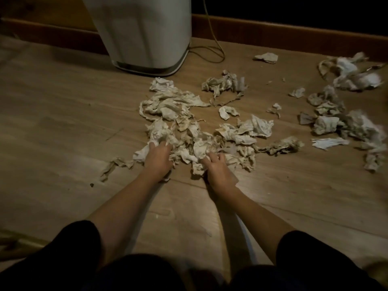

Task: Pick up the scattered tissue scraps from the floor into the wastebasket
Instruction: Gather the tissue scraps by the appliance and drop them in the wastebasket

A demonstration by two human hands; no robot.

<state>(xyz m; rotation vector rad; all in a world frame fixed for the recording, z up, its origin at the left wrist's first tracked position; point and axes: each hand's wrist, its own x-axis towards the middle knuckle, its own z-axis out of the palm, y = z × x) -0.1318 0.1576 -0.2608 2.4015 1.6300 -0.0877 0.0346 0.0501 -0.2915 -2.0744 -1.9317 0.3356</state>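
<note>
Clutching tissue scraps (178, 114) with left grip (158, 158) and right grip (218, 171) alike, fingers curled into the heap's near edge on the floor (63, 106), just before the wastebasket (142, 32).

Dim room: wood-look plank floor (52, 114) with brighter patch at left, dark wooden baseboard (294, 32) under near-black wall (294, 7), thin cable (212, 45) looping down onto floor.

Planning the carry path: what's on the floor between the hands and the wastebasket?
Head view: only tissue scraps, heaped from the left hand and right hand nearly up to the wastebasket base.
</note>
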